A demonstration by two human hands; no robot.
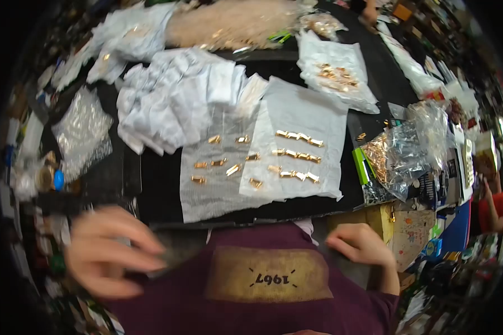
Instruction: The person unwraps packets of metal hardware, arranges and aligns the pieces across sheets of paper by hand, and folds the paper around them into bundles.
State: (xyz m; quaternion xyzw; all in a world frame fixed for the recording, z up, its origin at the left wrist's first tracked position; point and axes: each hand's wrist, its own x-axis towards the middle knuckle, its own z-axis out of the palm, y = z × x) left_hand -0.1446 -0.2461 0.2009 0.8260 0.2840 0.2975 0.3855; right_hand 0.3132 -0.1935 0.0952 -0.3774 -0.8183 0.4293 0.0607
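Note:
My left hand (114, 251) is off the near left edge of the black table, blurred, with its fingers apart and nothing seen in them. Near the front edge on the right, my right hand (360, 243) hangs with its fingers curled closed; their inside is hidden. Neither hand touches the thin white sheets (218, 198) on the table. Several small gold-coloured metal pieces (299, 156) lie in three rows on the right part of the sheets. More gold pieces (218, 162) are scattered on the left part.
White cloth pieces (167, 95) are heaped behind the sheets. Clear bags (82, 137) lie left, and a white bag with gold pieces (341, 70) is at the back. A green-edged item (361, 166) lies right, beside plastic bags. A person's arm (488, 206) shows far right.

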